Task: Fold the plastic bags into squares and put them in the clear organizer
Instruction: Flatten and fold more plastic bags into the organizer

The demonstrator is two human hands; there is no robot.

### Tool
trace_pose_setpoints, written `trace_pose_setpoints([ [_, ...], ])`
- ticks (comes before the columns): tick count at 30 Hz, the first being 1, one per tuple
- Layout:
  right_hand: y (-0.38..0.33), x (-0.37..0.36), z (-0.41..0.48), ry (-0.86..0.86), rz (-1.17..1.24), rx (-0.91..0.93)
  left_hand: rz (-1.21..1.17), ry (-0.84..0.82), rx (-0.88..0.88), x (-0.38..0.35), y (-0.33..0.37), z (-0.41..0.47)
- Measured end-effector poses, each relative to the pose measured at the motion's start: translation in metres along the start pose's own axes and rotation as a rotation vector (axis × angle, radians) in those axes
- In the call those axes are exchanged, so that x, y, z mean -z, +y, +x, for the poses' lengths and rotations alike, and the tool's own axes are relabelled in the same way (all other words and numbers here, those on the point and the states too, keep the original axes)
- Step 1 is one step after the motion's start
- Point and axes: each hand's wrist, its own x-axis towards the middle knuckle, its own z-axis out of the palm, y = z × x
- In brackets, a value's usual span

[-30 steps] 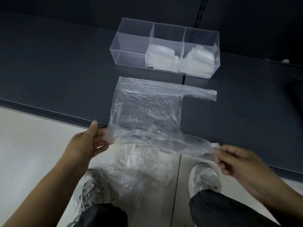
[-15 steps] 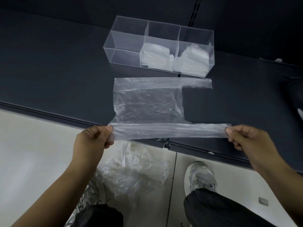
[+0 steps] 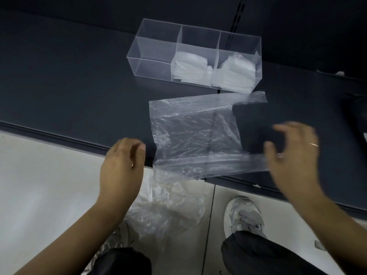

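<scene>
The plastic bag (image 3: 194, 133) lies flat and crinkled on the dark surface (image 3: 69, 86) in front of me, with a narrow band doubled over along its near edge. Its near-left corner hangs a little past the surface's edge. My left hand (image 3: 121, 167) hovers just beside that corner, apart from the plastic, with its fingers (image 3: 139, 151) loosely curled around nothing. My right hand (image 3: 292, 155) is motion-blurred over the far end of the folded band. Its fingers are spread and gently curved, not pinching anything, and a ring (image 3: 314, 144) glints on one of them. The thumb (image 3: 271, 153) overlaps the band, but whether it touches I cannot tell. The bag's other handle strip runs off to the right along the far edge, just in front of the clear organizer (image 3: 158, 48). That box stands near the bag's far edge and has three compartments in a row. Stacks of folded bags (image 3: 190, 66) sit in its middle and right ones. Below the surface, on the pale floor (image 3: 39, 185) between my feet, lies a pile of loose plastic (image 3: 168, 211), with my right shoe (image 3: 242, 215) beside it.
</scene>
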Motion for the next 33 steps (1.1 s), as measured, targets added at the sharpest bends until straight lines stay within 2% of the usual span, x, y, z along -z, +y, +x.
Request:
trace_pose_setpoints([
  [2, -0.048, -0.016, -0.006, -0.238, 0.181, 0.178, 0.045, -0.019, -0.172, -0.01, 0.007, 0.01],
  [4, -0.088, -0.037, -0.015, -0.457, 0.285, 0.349, 0.128, -0.203, -0.258, -0.025, 0.013, 0.017],
  [6, -0.107, -0.06, -0.022, -0.535, 0.253, 0.491, 0.3, -0.367, -0.334, -0.038, 0.011, 0.02],
  [8, -0.1, -0.075, -0.021, -0.565, 0.085, 0.523, 0.446, -0.396, -0.396, -0.045, -0.001, 0.021],
  [10, -0.075, -0.081, -0.015, -0.53, -0.159, 0.51, 0.508, -0.37, -0.403, -0.046, -0.012, 0.023],
  [12, -0.043, -0.076, -0.013, -0.467, -0.266, 0.465, 0.502, -0.378, -0.395, -0.044, -0.017, 0.025],
  [20, 0.084, -0.028, 0.004, -0.26, -0.308, -0.031, 0.505, -0.381, -0.397, -0.043, -0.019, 0.025],
  [23, 0.081, -0.021, 0.005, -0.192, -0.291, -0.062, 0.407, -0.347, -0.469, -0.034, -0.027, 0.024],
  [26, 0.038, -0.023, -0.005, -0.165, -0.026, 0.129, 0.37, -0.335, -0.67, -0.025, -0.044, 0.008],
  [28, -0.002, -0.029, -0.021, -0.319, 0.151, 0.3, 0.422, -0.368, -0.784, -0.025, -0.051, -0.006],
  [30, -0.036, -0.043, -0.036, -0.438, 0.152, 0.505, 0.436, -0.348, -0.823, -0.03, -0.052, -0.013],
  [32, -0.058, -0.058, -0.046, -0.437, 0.072, 0.659, 0.339, -0.235, -0.812, -0.032, -0.045, -0.01],
  [33, -0.064, -0.063, -0.047, -0.415, 0.041, 0.675, 0.275, -0.18, -0.816, -0.031, -0.041, -0.007],
])
